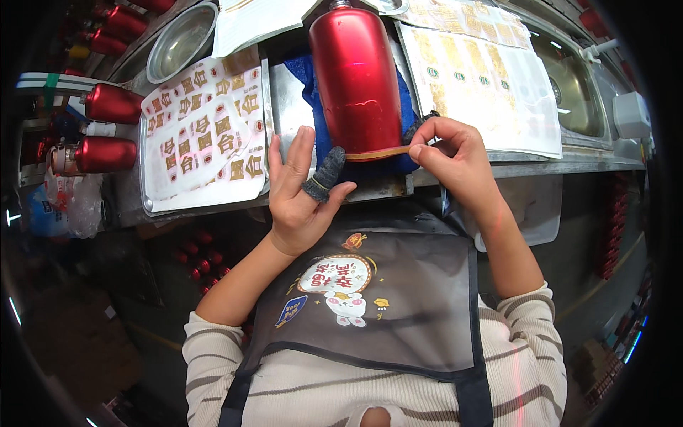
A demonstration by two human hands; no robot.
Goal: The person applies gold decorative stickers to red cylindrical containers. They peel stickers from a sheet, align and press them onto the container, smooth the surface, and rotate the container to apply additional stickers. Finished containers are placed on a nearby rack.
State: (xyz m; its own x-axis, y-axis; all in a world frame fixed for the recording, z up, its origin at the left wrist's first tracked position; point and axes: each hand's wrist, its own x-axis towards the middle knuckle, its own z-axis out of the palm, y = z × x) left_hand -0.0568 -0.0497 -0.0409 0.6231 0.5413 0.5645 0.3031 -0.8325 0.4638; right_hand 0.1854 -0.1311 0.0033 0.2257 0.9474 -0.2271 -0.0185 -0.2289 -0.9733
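A glossy red bottle (357, 78) lies on a blue cloth (302, 75) with its base toward me and its silver neck pointing away. Along the base edge runs a thin gold-brown strip (376, 154), its right end standing off the bottle. My right hand (459, 160) pinches that loose end between thumb and finger; a dark grey knit finger cover shows on one of its fingers. Fingers spread, my left hand (295, 210) is at the bottle's lower left. Its index finger, in a grey finger cover (326, 174), reaches the strip's left end; whether it presses there I cannot tell.
Sheets of gold-printed decals (203, 132) lie in a tray at left, more decal sheets (462, 64) at right. A metal bowl (178, 46) stands far left, near red bottles (107, 154). A sink (565, 78) is at right, a pale plastic bin (544, 210) below the table edge.
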